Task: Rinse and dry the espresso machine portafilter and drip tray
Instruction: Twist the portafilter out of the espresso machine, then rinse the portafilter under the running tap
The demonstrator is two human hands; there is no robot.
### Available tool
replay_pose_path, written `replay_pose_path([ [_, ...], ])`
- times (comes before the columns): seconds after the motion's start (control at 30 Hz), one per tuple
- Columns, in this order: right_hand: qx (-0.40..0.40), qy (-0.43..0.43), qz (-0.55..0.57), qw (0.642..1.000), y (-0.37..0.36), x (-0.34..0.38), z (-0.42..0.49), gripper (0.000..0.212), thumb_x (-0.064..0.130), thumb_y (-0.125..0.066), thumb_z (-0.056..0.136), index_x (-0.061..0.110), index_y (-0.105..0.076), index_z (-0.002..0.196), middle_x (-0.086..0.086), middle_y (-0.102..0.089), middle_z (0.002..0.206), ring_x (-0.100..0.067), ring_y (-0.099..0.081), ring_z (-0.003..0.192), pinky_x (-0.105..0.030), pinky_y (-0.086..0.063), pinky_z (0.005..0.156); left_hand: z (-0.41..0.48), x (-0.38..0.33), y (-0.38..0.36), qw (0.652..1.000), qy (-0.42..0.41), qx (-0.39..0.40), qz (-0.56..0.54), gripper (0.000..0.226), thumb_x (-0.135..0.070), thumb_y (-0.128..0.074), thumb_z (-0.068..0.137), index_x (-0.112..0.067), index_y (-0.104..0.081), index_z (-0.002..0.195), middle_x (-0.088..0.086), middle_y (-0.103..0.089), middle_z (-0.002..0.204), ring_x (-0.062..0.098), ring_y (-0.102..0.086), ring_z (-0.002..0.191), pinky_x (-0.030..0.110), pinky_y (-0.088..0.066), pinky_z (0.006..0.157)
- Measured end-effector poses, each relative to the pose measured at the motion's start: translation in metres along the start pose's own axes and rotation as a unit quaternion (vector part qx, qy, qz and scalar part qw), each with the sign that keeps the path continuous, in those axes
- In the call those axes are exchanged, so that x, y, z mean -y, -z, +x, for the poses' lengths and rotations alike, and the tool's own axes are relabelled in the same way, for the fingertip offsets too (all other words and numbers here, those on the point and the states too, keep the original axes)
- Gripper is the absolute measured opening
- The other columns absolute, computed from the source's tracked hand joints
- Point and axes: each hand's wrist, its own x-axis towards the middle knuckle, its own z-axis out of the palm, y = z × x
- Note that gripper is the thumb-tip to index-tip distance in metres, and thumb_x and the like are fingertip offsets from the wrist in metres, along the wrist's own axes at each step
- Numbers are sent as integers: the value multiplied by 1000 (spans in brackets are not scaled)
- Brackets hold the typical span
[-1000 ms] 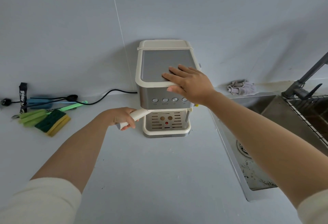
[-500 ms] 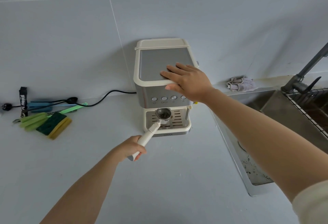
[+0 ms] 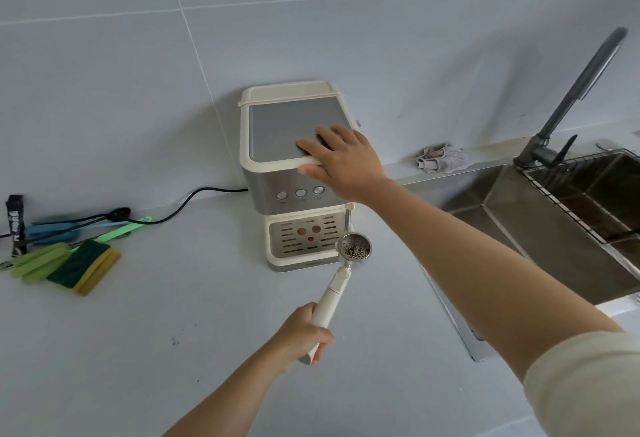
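Cream-handled portafilter clamped in left hand, grounds in basket; right hand flat on machine top, fingers straight

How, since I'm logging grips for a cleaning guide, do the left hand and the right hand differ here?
The left hand curls its fingers round the handle of the portafilter. The right hand lies flat, fingers straight, on top of the espresso machine. The left hand hangs low over the countertop in front of the machine, while the right hand sits at its top front edge. Both are bare.
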Motion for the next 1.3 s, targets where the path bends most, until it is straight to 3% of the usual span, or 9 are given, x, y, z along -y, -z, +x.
replay_pose_path([
  [0.13,1,-54,56,997,1,3,-14,51,50,-30,94,27,-32,140,-8,-32,144,-26,-22,136,-37,-17,112,5,-12,-6,999,-17,24,18,21,-5,-56,75,-14,-45,90,2,-47,58,9,-45,36,15,-36,38],
  [0.27,21,-145,128,981,2,-3,-43,62,47,-32,95,28,-7,148,-12,-2,157,-29,2,144,-41,-4,116,16,-22,-13,999,-27,36,26,18,-3,-55,75,-14,-45,85,2,-48,58,9,-45,36,19,-38,42],
  [0.4,35,-243,143,959,2,-18,-86,69,52,-28,94,27,8,147,-8,12,157,-25,13,144,-40,3,116,29,-33,-23,997,-49,45,28,15,-1,-55,74,-11,-46,80,0,-49,52,10,-45,34,19,-37,41],
  [0.6,53,-350,150,923,1,-61,-147,73,47,-32,95,18,10,147,-8,12,157,-24,13,144,-38,1,117,50,-57,-39,996,-70,56,30,14,-2,-56,72,-11,-49,79,1,-50,51,13,-46,37,21,-39,44],
  [0.73,74,-392,153,904,-6,-105,-168,77,50,-29,95,13,14,146,-7,15,156,-21,16,143,-32,7,116,65,-80,-53,996,-70,52,36,15,-2,-55,71,-11,-49,82,2,-51,55,13,-47,37,21,-39,43],
  [0.97,69,-404,195,891,-34,-216,-188,80,46,-35,95,9,14,145,-7,14,156,-19,14,144,-27,9,113,119,-139,-109,997,-67,33,25,16,-1,-58,75,-12,-46,77,2,-49,49,11,-46,33,20,-37,41],
  [1.17,71,-378,251,888,-60,-338,-204,81,43,-38,95,5,13,145,-9,11,157,-19,12,144,-22,9,110,172,-196,-183,998,-57,5,-30,23,4,-60,76,-10,-48,90,2,-48,47,12,-45,31,23,-39,42],
  [1.3,66,-402,341,848,-71,-409,-204,82,38,-43,94,6,12,145,-9,10,157,-20,12,144,-29,7,114,191,-227,-217,998,-52,-11,-33,26,4,-59,76,-9,-48,97,-2,-47,40,12,-43,31,21,-36,38],
])
